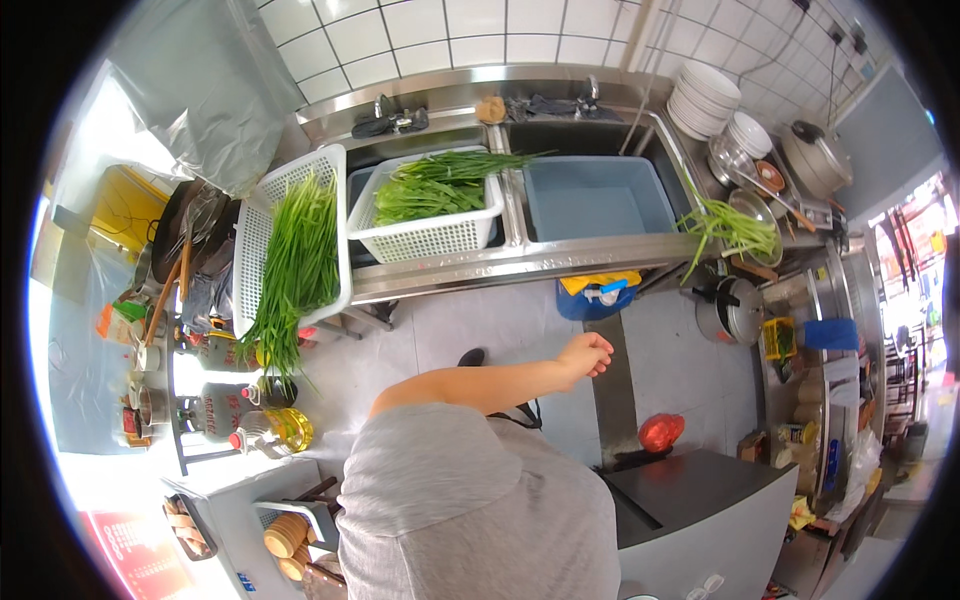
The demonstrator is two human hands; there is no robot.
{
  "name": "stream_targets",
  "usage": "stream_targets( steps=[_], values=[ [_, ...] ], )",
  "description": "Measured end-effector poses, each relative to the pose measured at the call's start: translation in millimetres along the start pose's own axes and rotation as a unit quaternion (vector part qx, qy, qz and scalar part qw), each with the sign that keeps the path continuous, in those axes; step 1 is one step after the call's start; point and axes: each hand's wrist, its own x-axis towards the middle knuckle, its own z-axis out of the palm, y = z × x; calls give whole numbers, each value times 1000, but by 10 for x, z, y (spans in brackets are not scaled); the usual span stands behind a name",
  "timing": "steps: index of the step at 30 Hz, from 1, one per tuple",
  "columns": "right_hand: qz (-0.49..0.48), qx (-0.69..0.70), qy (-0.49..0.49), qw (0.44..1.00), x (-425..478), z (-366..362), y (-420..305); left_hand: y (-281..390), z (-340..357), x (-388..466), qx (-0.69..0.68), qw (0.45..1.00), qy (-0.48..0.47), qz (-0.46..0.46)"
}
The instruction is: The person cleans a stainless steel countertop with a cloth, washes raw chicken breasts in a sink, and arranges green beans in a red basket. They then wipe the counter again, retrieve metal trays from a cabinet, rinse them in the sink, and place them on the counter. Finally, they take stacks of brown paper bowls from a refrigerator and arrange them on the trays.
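My left hand point(589, 355) is in front of my body, above the floor, its fingers loosely curled with nothing visible in them. My right hand is out of view. Before me, a white perforated basket point(364, 225) with leafy greens point(431, 196) sits over the left sink basin. A grey-blue plastic tub point(596, 199) stands in the right basin. On the left, long green chives point(296, 255) fill another white basket point(249, 300) and hang over its near edge. More green stalks point(731, 231) rest in a metal bowl point(769, 259) at the right.
The steel sink's front edge point(540, 260) runs across my front. Below it is a blue bucket point(592, 304). Stacked white plates point(701, 101) stand at the right back. A lidded pot point(727, 311), a red bag point(660, 433) and a dark-topped cabinet point(705, 487) are at the right; oil bottles point(281, 431) at the left.
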Motion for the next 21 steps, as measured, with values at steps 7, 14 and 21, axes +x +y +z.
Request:
stream_targets(
  steps=[7, 14, 21],
  values=[
    [152, 128, -38, 979, -772, 668, -719, 590, -433, -149, 177, 967, -122, 136],
    [123, 170, -440, 873, -2098, 2937, -1779, 1318, -1046, -537, 292, 924, -223, 107],
    [101, 49, -719, 686, -3363, 4313, -2439, 1537, -2366, -671, 53, 985, -43, 157]
  ],
)
